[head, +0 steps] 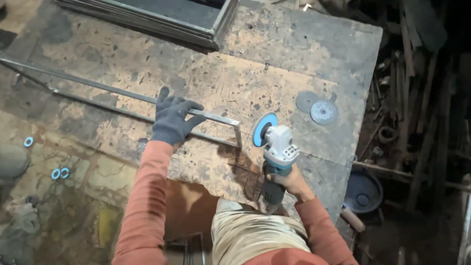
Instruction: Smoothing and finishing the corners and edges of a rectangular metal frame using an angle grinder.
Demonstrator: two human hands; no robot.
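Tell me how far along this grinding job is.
Done: the metal frame lies assembled on the workbench. In hand: the gloved left hand presses the frame down, and the right hand holds the grinder with its disc beside the frame's corner. Left: disc not yet on the metal; no sparks.

Two loose discs [324,112] on my table [274,64], stacked metal frames [162,19] at its far edge, blue rings [60,173] on the floor [64,211]
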